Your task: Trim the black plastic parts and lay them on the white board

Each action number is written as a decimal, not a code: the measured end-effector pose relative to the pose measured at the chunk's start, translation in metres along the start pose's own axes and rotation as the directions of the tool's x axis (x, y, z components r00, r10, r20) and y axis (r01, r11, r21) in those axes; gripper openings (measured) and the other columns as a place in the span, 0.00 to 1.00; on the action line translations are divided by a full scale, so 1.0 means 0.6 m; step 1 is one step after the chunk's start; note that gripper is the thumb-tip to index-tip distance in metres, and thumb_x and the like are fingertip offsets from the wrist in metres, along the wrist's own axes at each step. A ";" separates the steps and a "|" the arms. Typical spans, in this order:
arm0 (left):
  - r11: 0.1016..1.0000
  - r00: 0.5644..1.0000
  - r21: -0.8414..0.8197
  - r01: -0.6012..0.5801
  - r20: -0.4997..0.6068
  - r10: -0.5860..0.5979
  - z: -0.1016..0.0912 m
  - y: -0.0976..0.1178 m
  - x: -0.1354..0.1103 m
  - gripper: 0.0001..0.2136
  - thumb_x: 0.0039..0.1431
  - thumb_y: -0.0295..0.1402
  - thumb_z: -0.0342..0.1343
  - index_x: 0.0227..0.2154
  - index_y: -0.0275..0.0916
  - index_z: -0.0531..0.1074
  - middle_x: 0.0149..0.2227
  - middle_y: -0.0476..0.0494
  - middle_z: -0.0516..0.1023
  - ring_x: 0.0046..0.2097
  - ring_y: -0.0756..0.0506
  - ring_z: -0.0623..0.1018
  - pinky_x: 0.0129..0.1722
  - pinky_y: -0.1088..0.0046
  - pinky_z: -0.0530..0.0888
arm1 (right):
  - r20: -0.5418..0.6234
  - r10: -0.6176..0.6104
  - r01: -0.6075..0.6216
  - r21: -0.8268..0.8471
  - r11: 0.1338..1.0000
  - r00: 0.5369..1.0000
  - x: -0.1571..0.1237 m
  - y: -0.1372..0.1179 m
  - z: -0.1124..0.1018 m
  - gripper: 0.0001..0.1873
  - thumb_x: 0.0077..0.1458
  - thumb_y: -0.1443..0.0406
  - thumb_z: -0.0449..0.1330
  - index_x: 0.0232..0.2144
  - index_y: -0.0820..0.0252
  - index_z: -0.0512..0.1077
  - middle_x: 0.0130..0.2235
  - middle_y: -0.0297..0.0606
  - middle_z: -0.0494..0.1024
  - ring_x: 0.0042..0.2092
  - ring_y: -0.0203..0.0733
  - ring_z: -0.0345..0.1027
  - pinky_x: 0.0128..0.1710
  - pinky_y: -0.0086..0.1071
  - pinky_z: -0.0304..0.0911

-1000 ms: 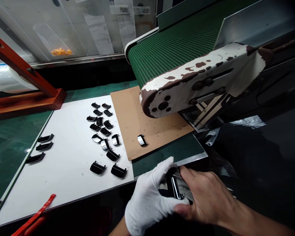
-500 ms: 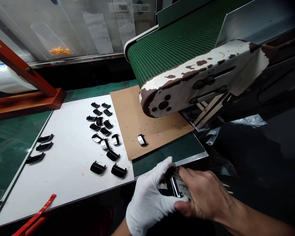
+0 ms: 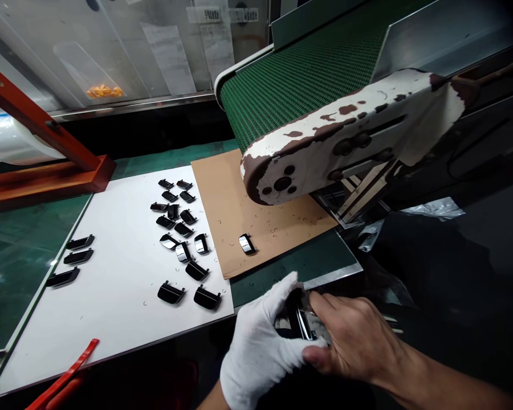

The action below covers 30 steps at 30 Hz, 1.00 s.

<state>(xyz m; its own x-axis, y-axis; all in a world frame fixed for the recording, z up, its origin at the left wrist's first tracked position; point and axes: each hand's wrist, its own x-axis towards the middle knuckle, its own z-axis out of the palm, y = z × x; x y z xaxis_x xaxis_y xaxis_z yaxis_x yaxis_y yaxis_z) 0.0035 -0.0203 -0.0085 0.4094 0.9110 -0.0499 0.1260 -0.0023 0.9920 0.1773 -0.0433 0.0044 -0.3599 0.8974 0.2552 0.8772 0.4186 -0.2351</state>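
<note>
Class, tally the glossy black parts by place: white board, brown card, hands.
White board: 18
Brown card: 1
Glossy black part between gloved left hand and bare right hand: 1
Total: 20

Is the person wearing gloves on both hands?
No, the white-gloved left hand is the only covered one; the right hand is bare.
</note>
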 end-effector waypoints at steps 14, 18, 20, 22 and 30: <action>0.993 0.998 -0.103 0.061 -0.003 -0.062 0.005 -0.002 0.009 0.39 0.41 0.41 0.73 0.58 0.39 0.67 0.52 0.40 0.77 0.53 0.36 0.76 0.57 0.62 0.72 | -0.082 -0.082 0.084 0.024 0.996 0.993 -0.001 0.003 0.004 0.41 0.64 0.45 0.30 0.20 0.62 0.69 0.16 0.36 0.69 0.17 0.38 0.65 0.18 0.33 0.51; 0.928 0.993 -0.359 0.099 -0.020 -0.113 0.014 0.001 0.015 0.44 0.34 0.41 0.75 0.58 0.41 0.67 0.52 0.40 0.77 0.53 0.35 0.76 0.54 0.63 0.75 | -0.226 -0.022 0.046 0.100 0.994 0.974 0.000 -0.004 0.001 0.35 0.62 0.42 0.38 0.23 0.61 0.67 0.17 0.35 0.68 0.19 0.38 0.65 0.20 0.32 0.55; 0.893 0.993 -0.441 0.094 -0.022 -0.116 0.017 0.000 0.015 0.45 0.32 0.41 0.76 0.59 0.42 0.66 0.52 0.40 0.77 0.52 0.35 0.76 0.52 0.63 0.76 | -0.257 0.090 -0.028 0.235 0.972 0.962 -0.001 -0.009 -0.004 0.35 0.60 0.40 0.37 0.24 0.59 0.66 0.18 0.34 0.67 0.19 0.37 0.63 0.20 0.31 0.56; 0.879 0.995 -0.471 0.076 -0.022 -0.098 0.016 -0.004 0.013 0.45 0.32 0.39 0.76 0.58 0.43 0.66 0.52 0.40 0.76 0.53 0.35 0.76 0.52 0.64 0.76 | -0.213 0.219 -0.117 0.409 0.905 0.952 -0.003 -0.014 -0.010 0.35 0.60 0.40 0.33 0.26 0.58 0.65 0.19 0.32 0.65 0.19 0.36 0.60 0.19 0.31 0.54; 0.873 0.998 -0.486 0.031 -0.031 -0.053 0.007 -0.014 0.011 0.44 0.34 0.38 0.76 0.58 0.43 0.67 0.50 0.41 0.77 0.52 0.36 0.77 0.51 0.67 0.76 | -0.081 0.526 -0.395 0.568 0.722 0.847 -0.032 -0.001 -0.020 0.23 0.66 0.56 0.43 0.28 0.55 0.71 0.20 0.31 0.65 0.21 0.37 0.62 0.21 0.29 0.58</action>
<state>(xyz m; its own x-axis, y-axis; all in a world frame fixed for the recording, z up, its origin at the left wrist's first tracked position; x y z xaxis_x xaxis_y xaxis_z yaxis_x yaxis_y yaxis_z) 0.0091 -0.0161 -0.0176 0.3744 0.9220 -0.0985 -0.3165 0.2270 0.9210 0.1876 -0.0621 0.0109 0.1824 0.9687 0.1683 0.5953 0.0274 -0.8030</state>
